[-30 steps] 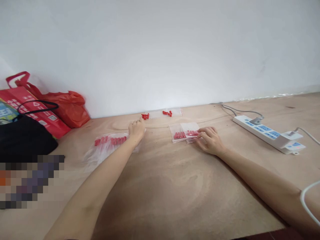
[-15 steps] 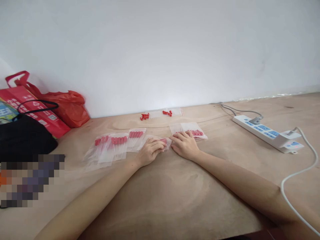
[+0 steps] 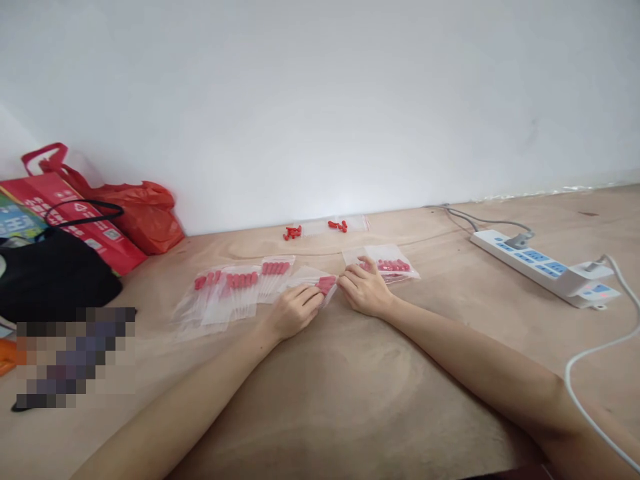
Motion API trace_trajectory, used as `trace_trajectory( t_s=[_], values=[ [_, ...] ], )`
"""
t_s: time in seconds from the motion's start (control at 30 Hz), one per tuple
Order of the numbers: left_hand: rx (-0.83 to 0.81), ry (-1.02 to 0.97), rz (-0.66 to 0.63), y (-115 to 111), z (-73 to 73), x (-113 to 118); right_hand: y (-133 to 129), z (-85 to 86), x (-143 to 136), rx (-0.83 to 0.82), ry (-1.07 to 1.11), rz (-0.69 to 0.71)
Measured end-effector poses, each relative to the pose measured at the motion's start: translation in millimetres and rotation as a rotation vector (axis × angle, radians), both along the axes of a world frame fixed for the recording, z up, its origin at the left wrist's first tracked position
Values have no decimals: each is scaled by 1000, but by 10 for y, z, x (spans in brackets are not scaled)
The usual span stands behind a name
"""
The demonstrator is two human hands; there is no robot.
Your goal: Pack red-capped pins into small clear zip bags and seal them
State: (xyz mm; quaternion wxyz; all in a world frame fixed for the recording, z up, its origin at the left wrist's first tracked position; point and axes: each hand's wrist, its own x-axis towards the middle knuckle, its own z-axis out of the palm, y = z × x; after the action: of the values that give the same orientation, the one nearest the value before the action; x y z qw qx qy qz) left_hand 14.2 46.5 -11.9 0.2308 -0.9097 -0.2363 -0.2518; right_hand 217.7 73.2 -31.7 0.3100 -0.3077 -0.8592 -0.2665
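Note:
A small clear zip bag (image 3: pixel 320 283) with red pieces inside lies on the wooden table (image 3: pixel 350 400). My left hand (image 3: pixel 293 312) pinches its near left edge and my right hand (image 3: pixel 364 289) pinches its right edge, so both hands grip this one bag. To the left lies a row of filled clear bags (image 3: pixel 235 290) with red pieces. Behind my right hand is a small stack of filled bags (image 3: pixel 393 263). Loose red pieces (image 3: pixel 291 232) and another red cluster on a flat bag (image 3: pixel 339 226) lie by the wall.
A white power strip (image 3: pixel 545 270) with grey and white cables sits at the right. At the left stand a black bag (image 3: pixel 55 273), a red carrier bag (image 3: pixel 80 217) and a red plastic bag (image 3: pixel 147 213). A white wall closes the back.
My left hand came back from the far loose pieces to the middle, my right hand slid left, and both now hold one bag. More filled bags lie in the left row.

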Motion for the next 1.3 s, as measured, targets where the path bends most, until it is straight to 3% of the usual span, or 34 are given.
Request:
trace_trajectory(
  t_s=[0.17, 0.37, 0.5, 0.93, 1.3],
  values=[
    [-77, -136, -24, 109, -32, -107, -67, 9, 79, 116, -4, 46],
    [-156, -130, -68, 224, -53, -193, -54, 36, 189, 146, -60, 90],
    [-89, -117, -54, 204, -37, -177, -28, 27, 207, 165, -67, 113],
    [233, 18, -192, 214, -33, -215, 3, 26, 194, 157, -116, 183],
    [201, -1, -190, 216, -20, -248, 3, 39, 193, 155, -74, 165]
  ],
)
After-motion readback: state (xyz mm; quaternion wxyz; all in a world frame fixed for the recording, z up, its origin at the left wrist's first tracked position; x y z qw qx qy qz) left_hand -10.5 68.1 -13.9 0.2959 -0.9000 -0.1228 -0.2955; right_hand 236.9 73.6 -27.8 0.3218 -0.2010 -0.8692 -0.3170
